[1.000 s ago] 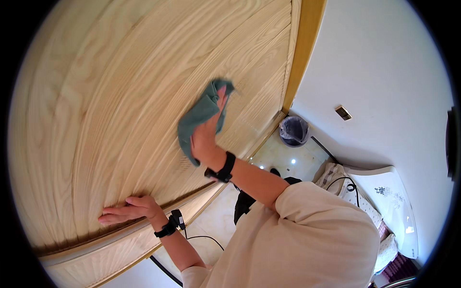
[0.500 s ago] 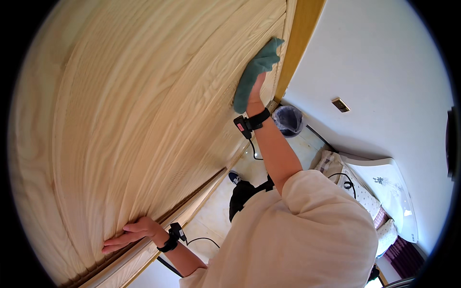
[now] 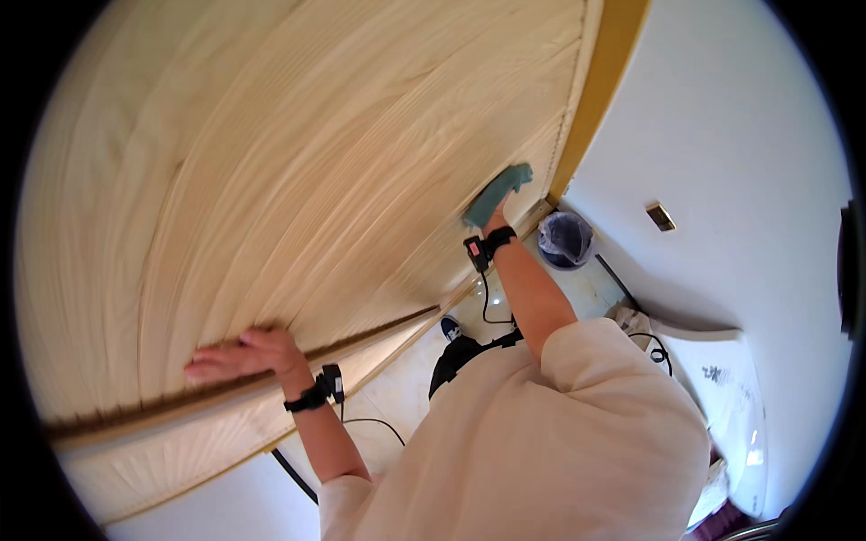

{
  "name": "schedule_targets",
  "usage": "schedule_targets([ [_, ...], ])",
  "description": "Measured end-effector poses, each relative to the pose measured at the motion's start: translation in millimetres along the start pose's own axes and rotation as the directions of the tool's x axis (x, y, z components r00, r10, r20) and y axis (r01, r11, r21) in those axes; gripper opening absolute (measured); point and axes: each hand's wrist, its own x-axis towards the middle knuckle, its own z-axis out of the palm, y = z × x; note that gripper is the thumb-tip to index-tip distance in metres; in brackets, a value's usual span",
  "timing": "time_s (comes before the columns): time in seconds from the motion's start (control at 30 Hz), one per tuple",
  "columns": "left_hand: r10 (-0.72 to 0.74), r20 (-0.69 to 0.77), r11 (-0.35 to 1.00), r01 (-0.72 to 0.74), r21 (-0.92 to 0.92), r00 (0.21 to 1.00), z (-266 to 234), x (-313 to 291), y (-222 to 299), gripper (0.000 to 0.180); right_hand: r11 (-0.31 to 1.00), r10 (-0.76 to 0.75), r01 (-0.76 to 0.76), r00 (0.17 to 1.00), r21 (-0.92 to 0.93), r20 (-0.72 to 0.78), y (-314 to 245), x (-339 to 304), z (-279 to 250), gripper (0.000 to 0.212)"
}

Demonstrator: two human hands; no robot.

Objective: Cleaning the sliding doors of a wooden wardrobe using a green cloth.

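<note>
Green cloth [image 3: 496,192], one, clamped in right hand [image 3: 495,219] against one wooden panel [image 3: 316,198]; right arm [image 3: 537,293] stretched out. Left hand [image 3: 248,354] empty, outspread, left of grip. One bin [image 3: 566,239] right of grip.

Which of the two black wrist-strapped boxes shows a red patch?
The small black box on the right wrist, near the green cloth; the left wrist's black box shows no red.

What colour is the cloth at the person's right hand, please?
The cloth is a muted grey-green, as the head view shows best.
</note>
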Motion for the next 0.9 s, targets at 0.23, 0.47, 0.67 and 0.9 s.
schedule_targets([
  [0.23,-0.048,0.066,0.991,0.039,0.132,0.997,-6.5,-5.4,-33.1,0.068,0.915,0.393,-0.387,0.919,-0.110,0.038,31.6,-131.5,8.9,0.028],
  [0.47,-0.146,0.285,0.887,0.252,-0.386,0.948,-47.5,-18.4,26.0,0.077,0.730,0.659,-0.565,0.732,-0.384,0.174,-35.9,-235.0,100.5,0.026],
  [0.67,-0.161,0.770,0.445,0.741,-0.502,0.618,-67.0,-104.3,85.0,0.050,0.589,0.775,-0.532,0.584,-0.608,0.241,-54.6,-303.4,176.6,0.024],
  [0.9,0.313,0.890,-0.480,0.864,-0.153,0.331,-45.4,-135.8,104.2,0.045,0.516,0.812,-0.445,0.526,-0.732,0.252,-48.9,-345.6,211.3,0.024],
])
